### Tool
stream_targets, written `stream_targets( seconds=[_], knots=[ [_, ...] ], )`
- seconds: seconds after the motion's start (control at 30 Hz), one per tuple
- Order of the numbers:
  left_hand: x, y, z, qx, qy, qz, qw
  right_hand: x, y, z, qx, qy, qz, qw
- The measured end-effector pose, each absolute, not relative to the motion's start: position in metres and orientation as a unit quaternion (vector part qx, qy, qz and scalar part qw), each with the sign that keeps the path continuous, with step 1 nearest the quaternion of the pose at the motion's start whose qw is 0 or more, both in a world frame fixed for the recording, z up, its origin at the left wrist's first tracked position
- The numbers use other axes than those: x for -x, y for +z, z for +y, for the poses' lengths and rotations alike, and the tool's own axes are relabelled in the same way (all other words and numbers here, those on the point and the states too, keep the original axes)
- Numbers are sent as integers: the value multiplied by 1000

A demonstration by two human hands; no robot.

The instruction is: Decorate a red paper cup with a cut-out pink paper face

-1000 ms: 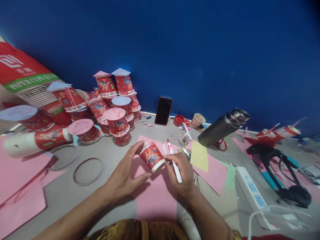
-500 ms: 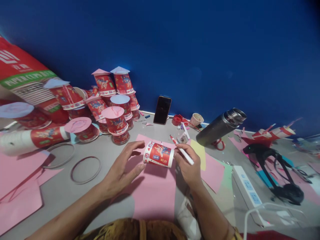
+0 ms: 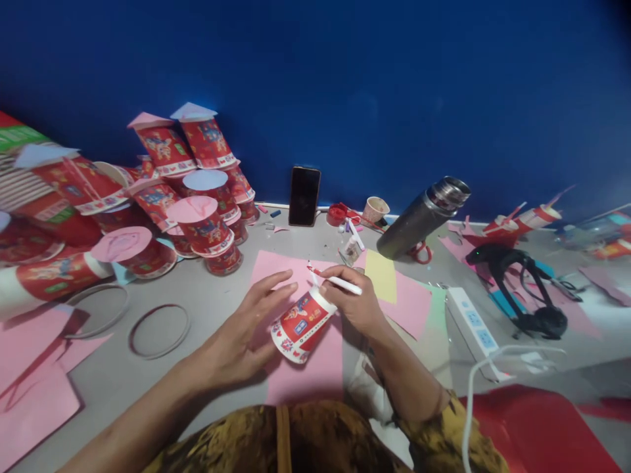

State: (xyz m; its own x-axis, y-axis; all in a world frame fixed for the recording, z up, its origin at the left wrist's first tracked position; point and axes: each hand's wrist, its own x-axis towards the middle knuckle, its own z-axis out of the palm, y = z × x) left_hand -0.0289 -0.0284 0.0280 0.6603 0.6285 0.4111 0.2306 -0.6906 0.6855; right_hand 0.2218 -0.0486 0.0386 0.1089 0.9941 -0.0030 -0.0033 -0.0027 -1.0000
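A red printed paper cup [image 3: 304,323] is tilted over a pink paper sheet [image 3: 315,384], its wide rim toward lower left. My left hand [image 3: 241,332] is beside the cup's left side, fingers spread. Its thumb is close to the wide rim; whether it touches I cannot tell. My right hand [image 3: 352,299] is closed on a white marker pen [image 3: 345,284] with a red tip end pointing left. The fingertips of that hand also meet the cup's narrow end. A small white piece stands up at that end, its kind unclear.
Stacked red cups with paper tops [image 3: 200,226] fill the left. Two grey rings [image 3: 159,332] lie nearby. Behind are a phone [image 3: 304,196], red tape [image 3: 336,214] and a dark flask [image 3: 424,217]. A power strip [image 3: 470,322] and black headset-like frame [image 3: 530,289] lie right.
The cup has turned from lying nearly level to tilted, its wide rim now lower left. My right hand has shifted left with the marker pen. The whole view has shifted.
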Motion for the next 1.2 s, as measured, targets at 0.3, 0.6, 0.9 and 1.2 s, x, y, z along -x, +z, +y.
stream_targets(
  seconds=[0.3,0.6,0.9,1.2],
  knots=[
    [25,39,-35,-894,222,193,338,-219,33,-51,538,422,-544,486],
    [25,35,-30,-851,282,295,331,-222,34,-49,555,368,-527,528],
    [29,24,-20,-686,430,398,431,-228,22,-49,514,351,-466,629],
    [36,12,-12,-623,447,440,467,-227,22,-40,492,466,-326,659]
  ],
)
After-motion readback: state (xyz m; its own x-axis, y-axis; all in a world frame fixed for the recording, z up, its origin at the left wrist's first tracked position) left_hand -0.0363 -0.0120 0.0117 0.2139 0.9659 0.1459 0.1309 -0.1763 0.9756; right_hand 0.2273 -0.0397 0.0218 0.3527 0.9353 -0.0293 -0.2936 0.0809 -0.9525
